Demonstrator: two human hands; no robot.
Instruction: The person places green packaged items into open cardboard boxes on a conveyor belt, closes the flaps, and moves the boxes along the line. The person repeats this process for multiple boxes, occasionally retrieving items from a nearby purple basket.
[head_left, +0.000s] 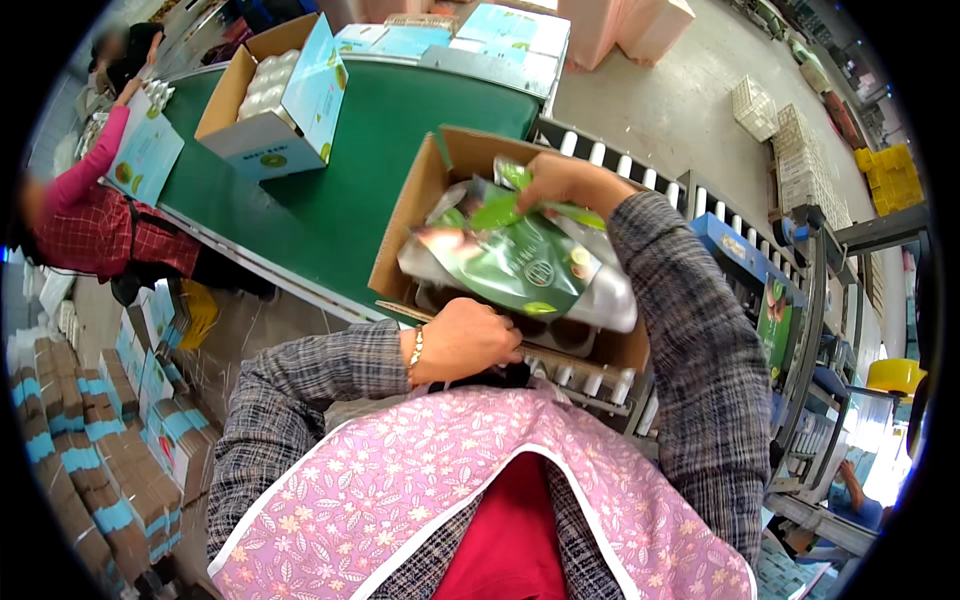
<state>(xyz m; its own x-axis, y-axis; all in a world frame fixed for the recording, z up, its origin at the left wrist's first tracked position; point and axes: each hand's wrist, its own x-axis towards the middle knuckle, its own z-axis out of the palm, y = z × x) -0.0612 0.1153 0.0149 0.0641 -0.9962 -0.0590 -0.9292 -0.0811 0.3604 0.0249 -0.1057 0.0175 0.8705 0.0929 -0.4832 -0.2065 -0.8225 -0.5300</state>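
An open cardboard box (401, 232) stands before me where the green conveyor belt (367, 105) meets the rollers. My right hand (562, 184) is closed on the top edge of a green printed plastic bag (517, 259), slightly blurred, over the box. Beneath the bag, a tray with round hollows (570, 337) shows in part. My left hand (469, 341) is at the box's near side, fingers curled; whether it grips anything is hidden. Farther left on the belt, another open box (262, 135) holds white rounded packing (274, 82).
A co-worker in a red checked garment (112, 232) reaches over flattened printed cardboard (146, 150) at the left. Metal rollers (626, 166) lie beyond the box. Stacks of folded cartons (97, 442) stand lower left. Printed boxes (510, 30) line the belt's far edge.
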